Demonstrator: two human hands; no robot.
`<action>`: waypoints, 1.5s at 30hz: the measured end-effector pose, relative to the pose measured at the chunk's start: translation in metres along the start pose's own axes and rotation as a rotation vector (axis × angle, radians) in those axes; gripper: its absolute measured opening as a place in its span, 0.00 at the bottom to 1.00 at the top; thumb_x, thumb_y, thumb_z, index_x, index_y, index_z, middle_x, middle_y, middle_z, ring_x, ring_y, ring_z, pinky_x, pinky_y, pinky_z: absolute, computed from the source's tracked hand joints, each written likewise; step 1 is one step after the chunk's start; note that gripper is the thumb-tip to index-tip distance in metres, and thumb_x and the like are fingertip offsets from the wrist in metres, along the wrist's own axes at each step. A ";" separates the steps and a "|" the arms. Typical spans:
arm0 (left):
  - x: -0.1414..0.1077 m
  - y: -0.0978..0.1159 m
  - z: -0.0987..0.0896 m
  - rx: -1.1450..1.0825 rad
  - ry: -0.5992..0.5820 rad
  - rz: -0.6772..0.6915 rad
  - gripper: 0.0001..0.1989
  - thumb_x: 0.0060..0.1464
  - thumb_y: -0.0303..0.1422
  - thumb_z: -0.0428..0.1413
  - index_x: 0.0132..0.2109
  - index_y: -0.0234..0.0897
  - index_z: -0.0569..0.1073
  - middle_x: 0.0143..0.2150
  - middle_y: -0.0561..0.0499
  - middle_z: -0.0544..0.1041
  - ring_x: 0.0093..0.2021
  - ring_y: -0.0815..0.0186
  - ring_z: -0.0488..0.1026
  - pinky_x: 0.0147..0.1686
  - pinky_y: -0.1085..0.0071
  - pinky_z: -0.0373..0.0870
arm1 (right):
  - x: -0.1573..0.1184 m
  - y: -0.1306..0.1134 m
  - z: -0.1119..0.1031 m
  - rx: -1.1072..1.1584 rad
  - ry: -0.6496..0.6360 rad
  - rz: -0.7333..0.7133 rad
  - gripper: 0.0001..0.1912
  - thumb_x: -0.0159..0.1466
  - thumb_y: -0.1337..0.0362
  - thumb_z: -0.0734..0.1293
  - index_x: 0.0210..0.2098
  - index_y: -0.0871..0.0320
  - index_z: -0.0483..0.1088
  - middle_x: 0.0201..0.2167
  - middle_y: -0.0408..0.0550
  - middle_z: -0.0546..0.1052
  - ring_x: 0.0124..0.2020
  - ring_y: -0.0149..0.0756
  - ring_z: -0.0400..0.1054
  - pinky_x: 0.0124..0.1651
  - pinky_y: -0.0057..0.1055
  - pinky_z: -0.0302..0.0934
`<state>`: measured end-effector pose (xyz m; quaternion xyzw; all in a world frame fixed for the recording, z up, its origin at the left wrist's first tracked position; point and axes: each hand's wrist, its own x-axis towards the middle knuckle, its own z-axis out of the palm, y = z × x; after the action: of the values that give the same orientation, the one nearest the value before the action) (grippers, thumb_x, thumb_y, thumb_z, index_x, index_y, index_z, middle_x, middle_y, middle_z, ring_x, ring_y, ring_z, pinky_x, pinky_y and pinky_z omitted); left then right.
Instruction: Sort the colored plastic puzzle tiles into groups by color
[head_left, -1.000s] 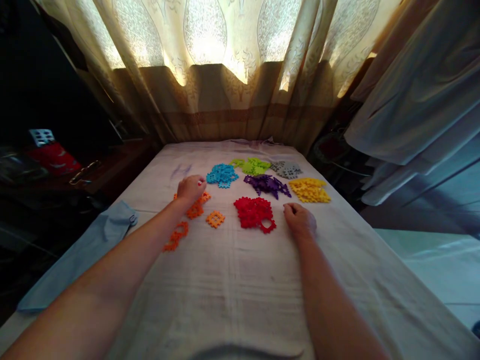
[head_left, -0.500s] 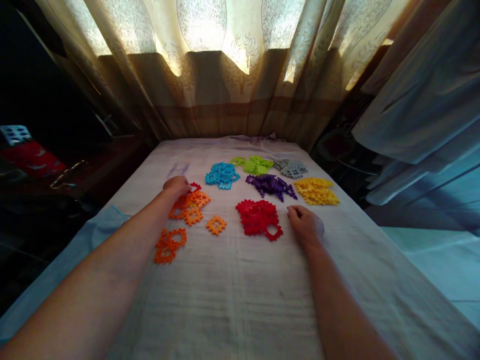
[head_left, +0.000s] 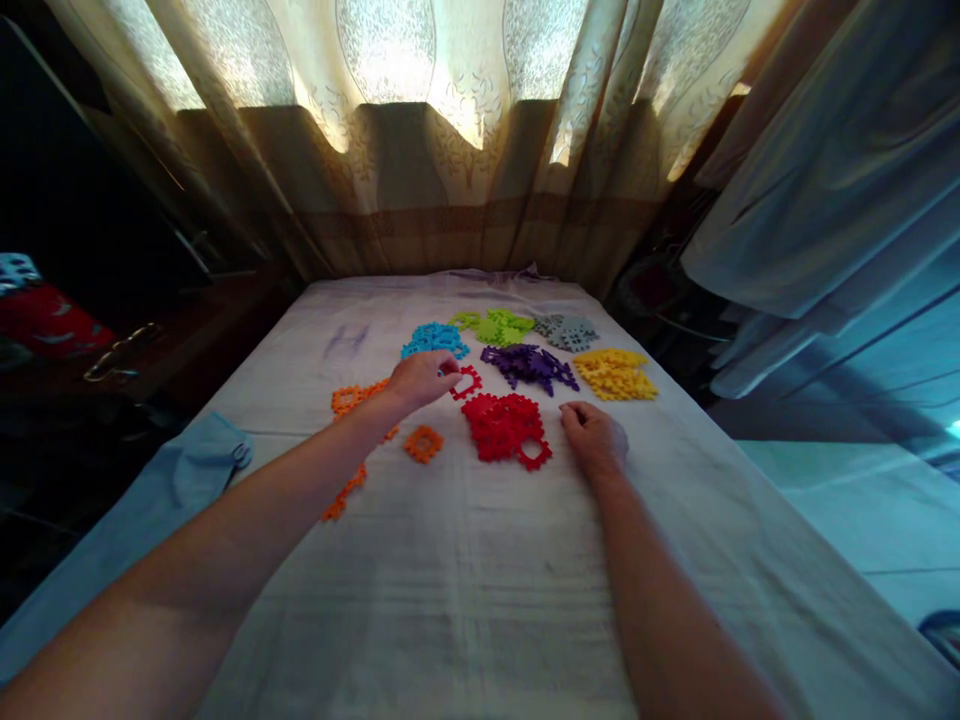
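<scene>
The left hand [head_left: 426,378] has its fingertips pinched on a red frame piece [head_left: 478,381], which juts from its right side; the blue pile [head_left: 435,338] is just beyond that hand, a single orange piece [head_left: 413,446] on its near side. The right hand [head_left: 596,438] is curled narrow on the white cloth [head_left: 465,570], with the red pile [head_left: 499,425] just to its left, the purple pile [head_left: 527,367] beyond to the left and the yellow pile [head_left: 616,375] beyond to the right
</scene>
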<state>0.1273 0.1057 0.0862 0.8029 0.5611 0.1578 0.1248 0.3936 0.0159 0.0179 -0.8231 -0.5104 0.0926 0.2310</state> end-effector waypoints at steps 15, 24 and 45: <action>-0.030 0.044 0.035 -0.017 -0.055 0.110 0.13 0.59 0.38 0.53 0.45 0.41 0.78 0.44 0.49 0.81 0.45 0.63 0.76 0.47 0.69 0.70 | 0.001 0.000 -0.001 -0.006 -0.006 -0.015 0.16 0.66 0.57 0.61 0.43 0.52 0.79 0.37 0.48 0.81 0.35 0.37 0.71 0.33 0.28 0.55; -0.045 -0.067 -0.003 0.379 -0.068 -0.041 0.21 0.55 0.41 0.56 0.55 0.45 0.74 0.63 0.46 0.71 0.63 0.54 0.66 0.61 0.57 0.60 | 0.003 0.005 0.003 0.005 0.019 -0.029 0.16 0.65 0.57 0.62 0.42 0.52 0.79 0.36 0.48 0.81 0.35 0.37 0.71 0.32 0.28 0.53; -0.073 -0.116 -0.018 0.417 0.010 -0.150 0.14 0.55 0.40 0.55 0.47 0.45 0.79 0.64 0.48 0.70 0.62 0.55 0.68 0.62 0.58 0.60 | -0.001 0.001 0.000 -0.014 -0.009 -0.009 0.16 0.66 0.57 0.61 0.45 0.52 0.79 0.40 0.49 0.81 0.38 0.39 0.71 0.35 0.29 0.56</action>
<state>-0.0029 0.0768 0.0511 0.7666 0.6404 0.0326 -0.0353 0.3944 0.0145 0.0170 -0.8220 -0.5158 0.0915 0.2234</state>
